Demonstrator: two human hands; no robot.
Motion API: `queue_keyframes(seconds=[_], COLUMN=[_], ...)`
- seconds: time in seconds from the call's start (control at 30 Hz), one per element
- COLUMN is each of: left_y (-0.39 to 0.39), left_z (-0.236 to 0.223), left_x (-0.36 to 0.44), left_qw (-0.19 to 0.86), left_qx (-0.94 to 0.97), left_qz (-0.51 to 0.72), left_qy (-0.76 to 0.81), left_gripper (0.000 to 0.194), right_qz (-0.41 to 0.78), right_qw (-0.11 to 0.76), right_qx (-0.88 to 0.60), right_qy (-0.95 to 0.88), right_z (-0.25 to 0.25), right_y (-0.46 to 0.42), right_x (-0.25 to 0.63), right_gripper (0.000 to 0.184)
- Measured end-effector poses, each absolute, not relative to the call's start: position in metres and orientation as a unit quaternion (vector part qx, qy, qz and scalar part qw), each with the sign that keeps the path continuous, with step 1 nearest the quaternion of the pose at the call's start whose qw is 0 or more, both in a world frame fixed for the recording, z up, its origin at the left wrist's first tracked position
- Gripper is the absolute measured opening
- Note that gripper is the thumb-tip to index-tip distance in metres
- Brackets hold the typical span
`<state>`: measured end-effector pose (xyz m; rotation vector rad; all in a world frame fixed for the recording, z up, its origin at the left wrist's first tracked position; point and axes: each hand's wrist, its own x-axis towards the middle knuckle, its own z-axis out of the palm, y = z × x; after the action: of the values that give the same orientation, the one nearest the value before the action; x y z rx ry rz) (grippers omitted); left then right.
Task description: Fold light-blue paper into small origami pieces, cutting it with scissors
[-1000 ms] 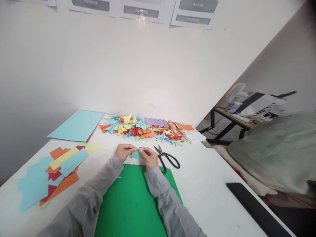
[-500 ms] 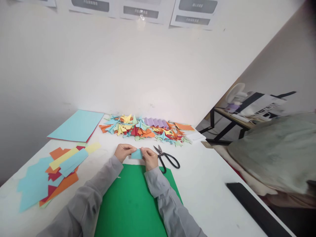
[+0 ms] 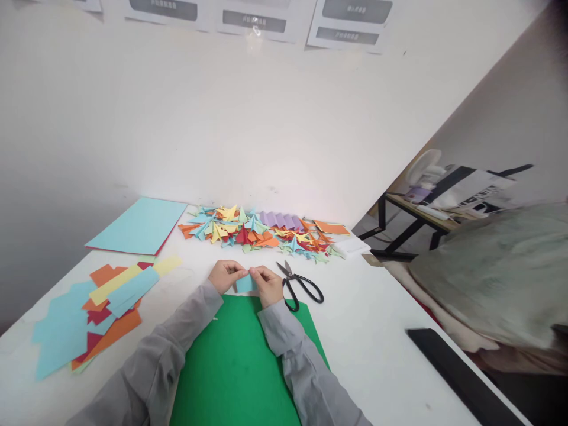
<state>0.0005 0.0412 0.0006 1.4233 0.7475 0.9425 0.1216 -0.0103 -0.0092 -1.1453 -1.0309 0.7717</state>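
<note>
A small light-blue piece of paper is pinched between my two hands, just beyond the far edge of a green sheet. My left hand grips its upper left part, fingers closed. On the other side, my right hand holds the upper right part, and the two sets of fingertips nearly meet at the top edge. Black-handled scissors lie with blades apart just right of my right hand, one handle loop over the green sheet. Whether the paper is creased is too small to tell.
Folded paper shapes in several colours lie heaped along the wall. Loose coloured paper pieces are spread at left, below a stack of larger sheets. A black bar lies near the right table edge. Another person's sleeve is at right.
My fingertips have come closer together along the paper's top edge, and the paper sits slightly lower. The scissors and the paper piles stay where they were.
</note>
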Motion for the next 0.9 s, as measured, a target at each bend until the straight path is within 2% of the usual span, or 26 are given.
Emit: queue_keyframes(seconds=[0.6,0.77,0.9], left_y=[0.0410,0.0443,0.0432], left_z=[0.0038,0.0019,0.0059], left_x=[0.0005,0.0007,-0.0005], left_qw=[0.623,0.649,0.698], left_qx=[0.581,0.500,0.439], left_qz=[0.415,0.463,0.469], left_qy=[0.320,0.337,0.318], left_gripper=[0.024,0.025,0.022], right_qz=[0.401,0.431,0.415], right_qw=[0.676,0.647,0.629], right_qx=[-0.515,-0.524,-0.533], right_qy=[-0.341,-0.348,-0.385], right_z=[-0.0147,-0.0099,-0.0061], right_y=[-0.0051,-0.0075,-0.0096], right_x=[0.1222,0.1196,0.1186], right_gripper=[0.023,0.027,0.023])
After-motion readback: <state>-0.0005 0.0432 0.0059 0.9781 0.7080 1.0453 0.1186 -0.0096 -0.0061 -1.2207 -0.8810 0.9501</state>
